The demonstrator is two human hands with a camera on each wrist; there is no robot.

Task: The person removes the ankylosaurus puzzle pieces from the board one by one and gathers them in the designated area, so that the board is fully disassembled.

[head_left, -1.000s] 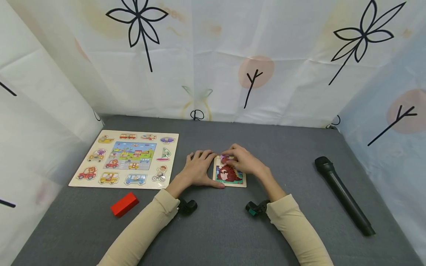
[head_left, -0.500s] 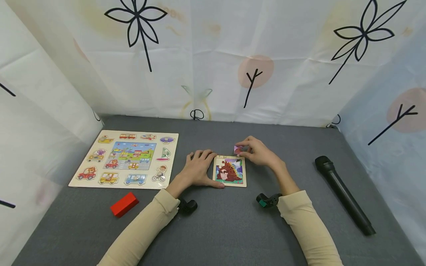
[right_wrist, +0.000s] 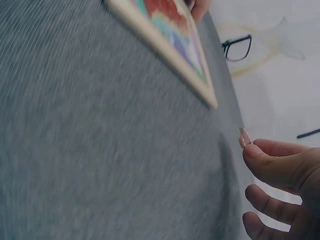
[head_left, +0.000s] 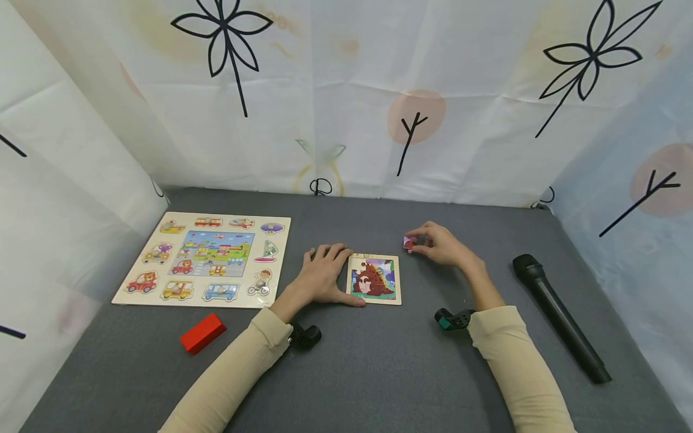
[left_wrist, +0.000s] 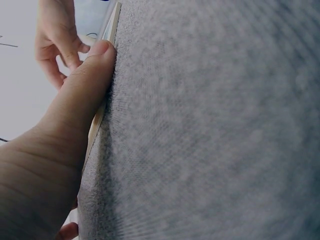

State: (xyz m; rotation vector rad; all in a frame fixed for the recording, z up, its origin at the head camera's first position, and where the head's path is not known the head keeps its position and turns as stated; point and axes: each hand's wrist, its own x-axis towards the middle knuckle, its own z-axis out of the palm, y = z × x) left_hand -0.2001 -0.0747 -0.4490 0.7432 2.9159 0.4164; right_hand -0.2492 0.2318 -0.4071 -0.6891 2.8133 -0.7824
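A small square jigsaw puzzle in a wooden frame (head_left: 398, 281), picturing a reddish-brown spiky animal, lies flat in the middle of the table. Pale wood shows at the picture's upper left. My left hand (head_left: 322, 275) rests at the frame's left side, fingers spread near its far corner and thumb (left_wrist: 100, 52) on its near edge. To the right, apart from the frame, my right hand (head_left: 443, 246) pinches a pink and purple puzzle piece (head_left: 409, 242) between thumb and fingers. The right wrist view shows that piece (right_wrist: 244, 138) edge-on, above the table.
A large vehicle puzzle board (head_left: 154, 252) lies at the left. Nearer me is a red block (head_left: 203, 332). A black microphone (head_left: 560, 319) lies on the right. White patterned cloth (head_left: 352, 120) walls the grey table at the back and sides.
My right hand has lifted the puzzle piece off the picture's upper part and carried it right, clear of the frame. My left hand has stayed in place.
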